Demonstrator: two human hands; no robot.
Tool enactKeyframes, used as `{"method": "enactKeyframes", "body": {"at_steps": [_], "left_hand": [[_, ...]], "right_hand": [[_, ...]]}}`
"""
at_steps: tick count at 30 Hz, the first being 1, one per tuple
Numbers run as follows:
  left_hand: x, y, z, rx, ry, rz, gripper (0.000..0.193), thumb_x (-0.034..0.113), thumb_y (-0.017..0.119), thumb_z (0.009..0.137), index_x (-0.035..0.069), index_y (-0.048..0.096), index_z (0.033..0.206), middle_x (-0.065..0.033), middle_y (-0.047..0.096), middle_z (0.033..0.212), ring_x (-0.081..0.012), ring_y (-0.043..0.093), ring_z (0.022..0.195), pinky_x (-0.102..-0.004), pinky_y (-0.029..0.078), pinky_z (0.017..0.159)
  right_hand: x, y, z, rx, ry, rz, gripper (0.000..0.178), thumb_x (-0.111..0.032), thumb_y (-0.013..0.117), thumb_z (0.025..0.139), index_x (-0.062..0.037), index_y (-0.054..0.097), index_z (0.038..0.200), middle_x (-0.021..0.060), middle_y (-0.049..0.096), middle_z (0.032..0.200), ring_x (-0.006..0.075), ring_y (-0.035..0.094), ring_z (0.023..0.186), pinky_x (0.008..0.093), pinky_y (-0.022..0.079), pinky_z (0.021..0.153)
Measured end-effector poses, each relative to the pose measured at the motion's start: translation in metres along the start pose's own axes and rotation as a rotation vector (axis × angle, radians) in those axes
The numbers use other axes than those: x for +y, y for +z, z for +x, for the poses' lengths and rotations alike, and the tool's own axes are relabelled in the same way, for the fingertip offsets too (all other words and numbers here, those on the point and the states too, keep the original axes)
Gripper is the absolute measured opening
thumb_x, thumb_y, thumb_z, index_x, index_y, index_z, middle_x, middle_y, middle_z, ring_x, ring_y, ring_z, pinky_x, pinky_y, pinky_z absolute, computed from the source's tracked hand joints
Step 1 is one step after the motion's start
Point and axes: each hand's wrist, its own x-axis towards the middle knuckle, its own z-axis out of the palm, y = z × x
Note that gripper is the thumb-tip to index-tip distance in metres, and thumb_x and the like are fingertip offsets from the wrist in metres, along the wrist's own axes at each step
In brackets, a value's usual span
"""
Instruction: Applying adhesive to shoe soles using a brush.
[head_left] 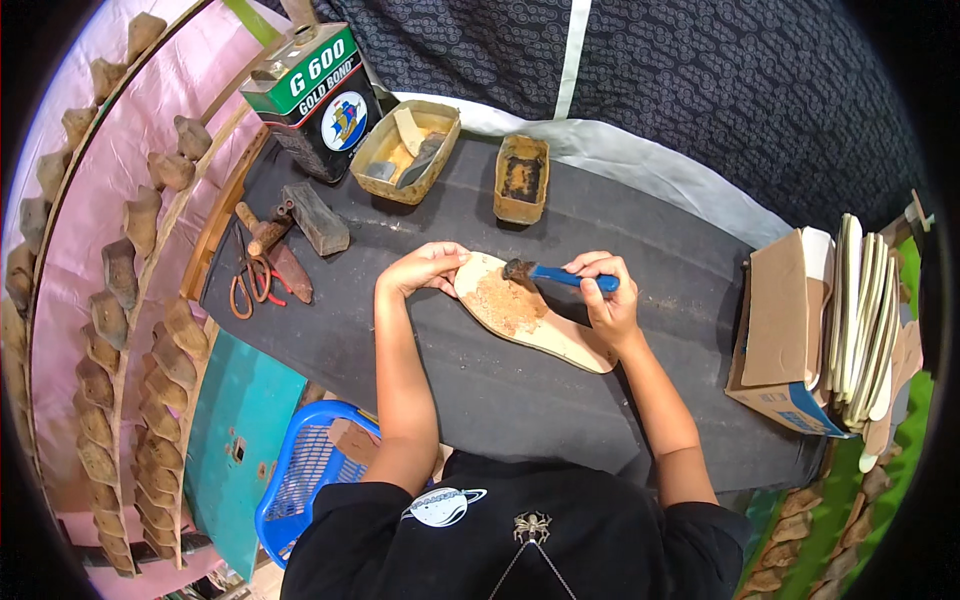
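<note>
Head view: I have the insole (545, 322) mid-bench (340, 310), long axis slanting toward the bench's near right corner. Left hand (425, 268) grips its wide end; right hand (605, 288) grips the brush (560, 275), bristles (517, 270) at that end.

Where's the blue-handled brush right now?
In the head view, the blue-handled brush is just right of centre, in the right hand, its dark tip over the tan sole's wide end.
</note>
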Motion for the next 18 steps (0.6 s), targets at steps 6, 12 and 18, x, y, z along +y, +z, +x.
{"method": "enactKeyframes", "body": {"at_steps": [6,12,18], "left_hand": [[0.001,0.000,0.000,0.022,-0.009,0.016,0.022,0.026,0.051,0.082,0.006,0.051,0.092,0.0013,0.055,0.073,-0.0050,0.054,0.063,-0.0194,0.047,0.055],[0.003,0.002,0.000,0.029,-0.008,0.015,0.022,0.026,0.051,0.082,0.006,0.051,0.091,0.0018,0.054,0.073,-0.0049,0.053,0.063,-0.0195,0.047,0.055],[0.003,0.002,0.002,0.026,-0.009,0.027,0.022,0.026,0.051,0.082,0.006,0.051,0.090,0.0022,0.053,0.073,-0.0050,0.053,0.064,-0.0198,0.046,0.056]], "right_hand": [[-0.017,-0.029,-0.009,-0.074,-0.168,-0.169,0.015,-0.011,0.055,0.073,-0.0038,0.042,0.069,0.0087,0.053,0.060,0.0143,0.051,0.049,0.0237,0.039,0.044],[-0.025,-0.033,-0.016,-0.048,-0.148,-0.147,0.011,-0.010,0.053,0.075,-0.0030,0.044,0.073,0.0116,0.057,0.068,0.0156,0.054,0.058,0.0246,0.044,0.052],[-0.019,-0.025,-0.017,-0.123,-0.177,-0.160,0.010,-0.007,0.054,0.075,-0.0022,0.046,0.075,0.0133,0.057,0.074,0.0179,0.056,0.064,0.0264,0.045,0.055]]}}
